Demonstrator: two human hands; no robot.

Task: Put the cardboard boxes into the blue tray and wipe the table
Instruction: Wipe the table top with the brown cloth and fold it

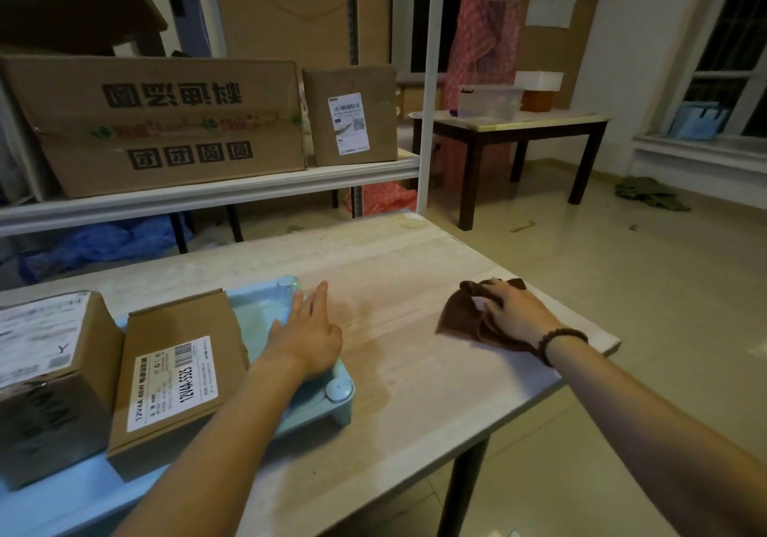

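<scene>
The blue tray lies at the left of the light wooden table. Two cardboard boxes sit in it: a flat labelled box and a taller box at the far left. My left hand rests flat on the tray's right rim, fingers extended, holding nothing. My right hand presses a crumpled brown cloth onto the table near its right edge. A damp streak shows on the wood between the tray and the cloth.
A white shelf rack behind the table carries a large cardboard box and a smaller one. A dark-legged side table with a clear plastic container stands at the back right. The table's right edge drops to tiled floor.
</scene>
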